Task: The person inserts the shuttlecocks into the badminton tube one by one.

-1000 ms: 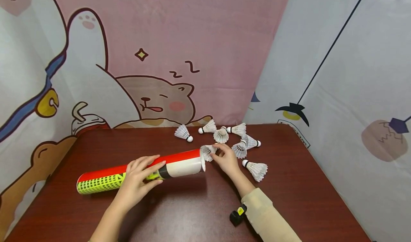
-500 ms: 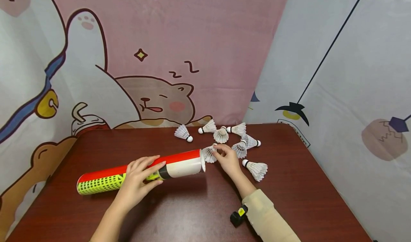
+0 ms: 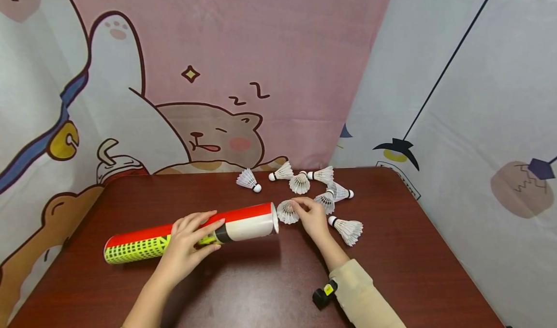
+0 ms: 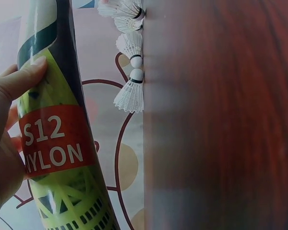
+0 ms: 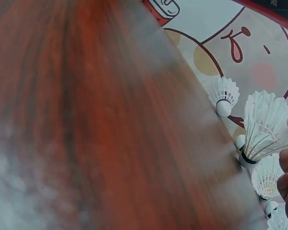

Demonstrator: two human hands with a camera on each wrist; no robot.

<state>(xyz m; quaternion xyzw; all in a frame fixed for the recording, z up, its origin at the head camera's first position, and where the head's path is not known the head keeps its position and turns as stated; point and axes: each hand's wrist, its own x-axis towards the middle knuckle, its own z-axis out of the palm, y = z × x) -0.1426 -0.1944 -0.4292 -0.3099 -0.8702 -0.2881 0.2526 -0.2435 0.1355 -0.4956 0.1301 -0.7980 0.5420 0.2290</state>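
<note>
My left hand (image 3: 187,241) grips a long shuttlecock tube (image 3: 250,225) round its middle, held tilted over the table. The tube is red, white and yellow-green, and its label reads "S12 NYLON" in the left wrist view. Its open end points right. Just off that mouth, my right hand (image 3: 314,219) pinches the feather skirt of a white shuttlecock (image 3: 287,213) between thumb and fingers. The skirt's wide opening faces the viewer in the head view. In the right wrist view the same shuttlecock (image 5: 264,124) shows its cork downward, with a dark band.
Several loose shuttlecocks lie at the back of the brown table (image 3: 391,270), one (image 3: 249,180) apart on the left and another (image 3: 346,230) right of my right wrist. A cartoon-printed curtain (image 3: 304,76) hangs behind. A small black device (image 3: 323,297) sits at my right cuff.
My right hand has drawn the shuttlecock from the tube's mouth a little to the right, leaving a small gap. My left hand and the tube have stayed put.
</note>
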